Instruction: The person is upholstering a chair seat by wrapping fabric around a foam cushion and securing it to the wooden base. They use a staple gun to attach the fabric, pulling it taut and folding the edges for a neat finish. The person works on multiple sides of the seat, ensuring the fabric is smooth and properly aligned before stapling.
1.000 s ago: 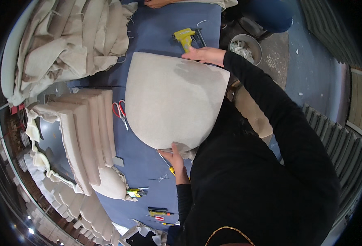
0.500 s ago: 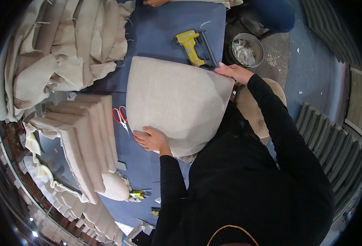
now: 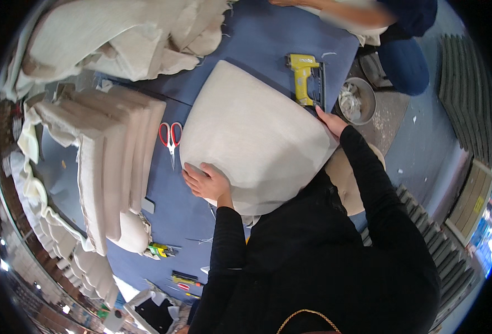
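You have a big pale seat pad (image 3: pixel 257 133) right in front of you, on the blue table (image 3: pixel 190 222), with its near edge up close to your black clothes. It has one curvy side, and its cloth looks smooth on top with a soft shadow on it. Your left hand (image 3: pixel 208 182) lies on the pad, at its near left edge, with the palm down, the fingers a little apart and the thumb pointing away from you. That hand is not closed around the pad. Your right hand (image 3: pixel 332 121) is at the far right edge, close to the right corner, and it touches the pad there. Some of its fingers are hidden, so I cannot tell if they pinch the edge or only rest on it. A yellow staple gun (image 3: pixel 303 78) lies just past your right hand, on the far side of the pad. Red and white scissors (image 3: pixel 171 139) lie just left of the pad, with their points toward you. Farther left there is a row of pale pads (image 3: pixel 118 145), and at the far left there is a big heap of pale cloth (image 3: pixel 146 44). A small yellow and green tool (image 3: pixel 160 250) lies on the near left part of the table. To the right, a round bucket (image 3: pixel 373 106) holds white scraps (image 3: pixel 349 103), and a round tan seat (image 3: pixel 354 189) is near your right arm. At the far end you can see another person's arm (image 3: pixel 354 12).
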Tool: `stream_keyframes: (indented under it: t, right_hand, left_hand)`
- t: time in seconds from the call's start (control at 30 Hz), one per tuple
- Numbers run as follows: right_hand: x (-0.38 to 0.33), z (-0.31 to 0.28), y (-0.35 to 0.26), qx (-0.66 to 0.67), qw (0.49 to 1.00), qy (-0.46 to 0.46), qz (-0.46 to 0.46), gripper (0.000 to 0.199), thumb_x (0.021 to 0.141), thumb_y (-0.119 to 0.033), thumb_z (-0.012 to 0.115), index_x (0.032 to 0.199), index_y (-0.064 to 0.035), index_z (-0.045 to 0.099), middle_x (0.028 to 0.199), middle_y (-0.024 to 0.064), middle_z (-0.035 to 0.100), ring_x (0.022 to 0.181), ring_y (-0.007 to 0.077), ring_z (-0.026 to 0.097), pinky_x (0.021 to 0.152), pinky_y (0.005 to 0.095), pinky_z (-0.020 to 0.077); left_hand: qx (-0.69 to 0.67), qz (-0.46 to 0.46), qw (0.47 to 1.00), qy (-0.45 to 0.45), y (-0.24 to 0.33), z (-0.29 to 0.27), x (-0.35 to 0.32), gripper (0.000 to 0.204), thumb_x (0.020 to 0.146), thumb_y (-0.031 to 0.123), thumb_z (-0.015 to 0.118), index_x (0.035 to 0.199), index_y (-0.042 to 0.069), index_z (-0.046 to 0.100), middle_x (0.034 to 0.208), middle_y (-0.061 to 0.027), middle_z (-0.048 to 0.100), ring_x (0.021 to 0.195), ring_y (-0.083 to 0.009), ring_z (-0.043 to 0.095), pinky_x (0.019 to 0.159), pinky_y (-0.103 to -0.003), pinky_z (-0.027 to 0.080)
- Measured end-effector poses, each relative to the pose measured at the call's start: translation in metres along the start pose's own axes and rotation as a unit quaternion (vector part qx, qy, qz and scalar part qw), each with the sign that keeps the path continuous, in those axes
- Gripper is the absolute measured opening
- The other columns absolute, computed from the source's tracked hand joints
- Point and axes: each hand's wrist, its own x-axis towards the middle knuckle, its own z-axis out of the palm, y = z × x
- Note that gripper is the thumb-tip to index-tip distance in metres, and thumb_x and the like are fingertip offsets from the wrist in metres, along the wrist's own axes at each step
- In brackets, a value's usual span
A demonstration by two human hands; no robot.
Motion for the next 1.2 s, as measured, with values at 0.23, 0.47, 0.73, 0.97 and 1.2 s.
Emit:
stream_keyframes:
  t: [0.23, 0.47, 0.73, 0.97, 1.2]
  right_hand:
    - [-0.009, 0.002, -0.009, 0.045, 0.999, -0.03, 0.0, 0.097, 0.105, -0.081, 0.049, 0.143, 0.0056, 0.068, 0.138, 0.0175, 0.073, 0.125, 0.0231, 0.068, 0.108, 0.0358, 0.0514]
    - [-0.03, 0.014, -0.015, -0.12, 0.989, 0.012, -0.09, 0.098, 0.107, -0.079, 0.044, 0.141, 0.0089, 0.069, 0.137, 0.0205, 0.074, 0.126, 0.0284, 0.069, 0.112, 0.0353, 0.0484]
    - [-0.117, 0.029, -0.017, -0.132, 0.969, 0.071, -0.199, 0.079, 0.104, -0.067, 0.065, 0.134, 0.0053, 0.074, 0.121, 0.016, 0.079, 0.113, 0.0192, 0.072, 0.101, 0.0347, 0.0534]
    - [-0.314, 0.053, -0.055, -0.243, 0.892, 0.097, -0.37, 0.054, 0.094, -0.045, 0.085, 0.122, 0.0003, 0.079, 0.1, 0.0136, 0.082, 0.09, 0.0167, 0.076, 0.084, 0.0352, 0.0582]
    - [-0.43, 0.167, -0.093, -0.252, 0.82, 0.02, -0.513, 0.054, 0.095, -0.033, 0.083, 0.142, -0.0094, 0.071, 0.101, 0.0161, 0.082, 0.082, 0.0226, 0.081, 0.076, 0.0325, 0.0602]
  left_hand:
    - [0.005, 0.012, 1.0, 0.023, 0.004, -0.002, 0.001, 0.067, 0.11, 0.051, 0.045, 0.165, 0.012, 0.046, 0.169, -0.0218, 0.045, 0.156, -0.0404, 0.042, 0.121, -0.061, 0.033]
    - [-0.028, 0.008, 1.0, 0.007, -0.003, -0.01, 0.001, 0.068, 0.108, 0.052, 0.052, 0.164, 0.013, 0.047, 0.17, -0.0206, 0.046, 0.157, -0.0384, 0.041, 0.122, -0.06, 0.033]
    - [-0.449, -0.174, 0.855, -0.194, -0.104, -0.017, 0.046, 0.089, 0.102, 0.055, 0.071, 0.163, -0.004, 0.044, 0.165, -0.0248, 0.051, 0.149, -0.0388, 0.053, 0.123, -0.043, 0.042]
    - [-0.596, -0.085, 0.752, -0.269, -0.049, -0.077, 0.043, 0.093, 0.105, 0.048, 0.073, 0.169, -0.005, 0.031, 0.169, -0.0235, 0.045, 0.154, -0.0329, 0.048, 0.126, -0.042, 0.038]
    - [-0.631, 0.198, 0.71, -0.241, 0.073, -0.219, 0.04, 0.085, 0.11, 0.034, 0.067, 0.175, 0.003, 0.021, 0.177, -0.0201, 0.033, 0.161, -0.0314, 0.036, 0.13, -0.04, 0.03]
